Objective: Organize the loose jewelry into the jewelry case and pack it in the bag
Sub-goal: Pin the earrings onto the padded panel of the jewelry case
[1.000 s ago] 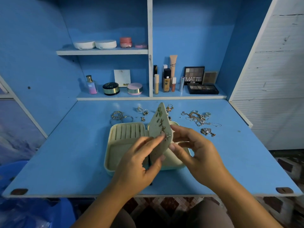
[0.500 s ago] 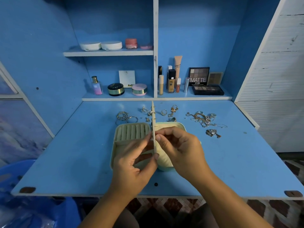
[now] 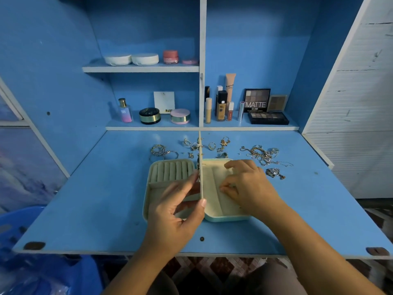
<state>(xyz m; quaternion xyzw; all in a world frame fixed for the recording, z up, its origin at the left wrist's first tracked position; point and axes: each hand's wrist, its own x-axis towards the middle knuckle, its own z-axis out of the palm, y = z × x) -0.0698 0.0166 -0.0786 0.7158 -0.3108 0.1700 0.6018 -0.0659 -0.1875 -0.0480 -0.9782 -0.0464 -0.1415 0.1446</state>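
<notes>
Case, lying open on the table, is shown with its middle flap pinched upright by the left hand, while the right hand is curled over the right tray, its grasp not discernible, and loose jewelry is scattered just behind.

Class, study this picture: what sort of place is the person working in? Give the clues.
Probably a home vanity or dressing desk: the blue shelves hold makeup, such as an eyeshadow palette and a perfume bottle, and loose jewelry lies on the desktop behind an open jewelry case.
</notes>
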